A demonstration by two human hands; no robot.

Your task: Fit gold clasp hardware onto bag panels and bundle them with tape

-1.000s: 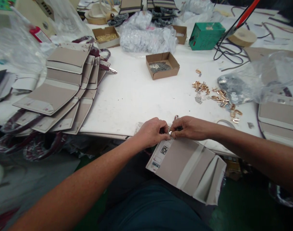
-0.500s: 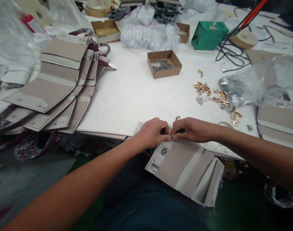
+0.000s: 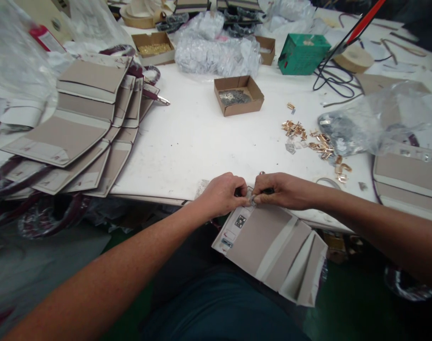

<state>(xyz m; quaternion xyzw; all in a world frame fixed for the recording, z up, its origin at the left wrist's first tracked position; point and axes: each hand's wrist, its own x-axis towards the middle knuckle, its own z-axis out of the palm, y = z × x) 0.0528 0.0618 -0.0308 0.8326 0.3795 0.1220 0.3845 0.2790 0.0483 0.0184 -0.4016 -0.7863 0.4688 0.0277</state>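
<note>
A taupe folded bag panel (image 3: 261, 237) hangs over the table's front edge above the person's lap. Small metal plates (image 3: 240, 221) sit on its left strip. My left hand (image 3: 228, 192) is closed in a pinch at the panel's upper corner. Right beside it, my right hand (image 3: 274, 190) is closed too, its fingertips nearly meeting the left ones at that corner. Whatever small piece lies between the fingertips is too hidden to name. A shiny metal end (image 3: 262, 173) shows just behind my right hand.
Stacked bag panels (image 3: 84, 123) lie at the left. Beyond the hands stands a cardboard box (image 3: 239, 102) of metal plates. Gold clips (image 3: 322, 144) and a plastic bag (image 3: 357, 125) are at the right, below a green box (image 3: 303, 54).
The whole view has shifted slightly, moving table items a little to the left. Both hands stay closed at the panel's corner, with hardly any change in their grip.
</note>
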